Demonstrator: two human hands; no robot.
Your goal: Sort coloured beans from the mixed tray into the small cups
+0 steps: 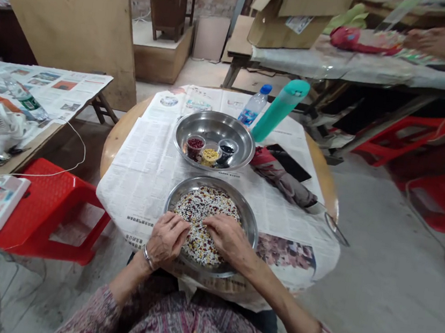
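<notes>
A metal basin sits in front of me, its bottom covered with mixed small grains and beans in white, dark red, yellow and black. My left hand rests over the left part of the basin, its fingers curled in. Above the grains my right hand has fingertips pressed together; anything held in either hand is hidden or too small to make out. Just beyond stands a second metal basin with three clear cups: dark red beans, yellow grains and black beans.
Newspaper covers the round table. A water bottle, a turquoise cylinder, a folded umbrella and a dark flat object lie or stand at the right. Red stools flank the table. Another person's hands work behind.
</notes>
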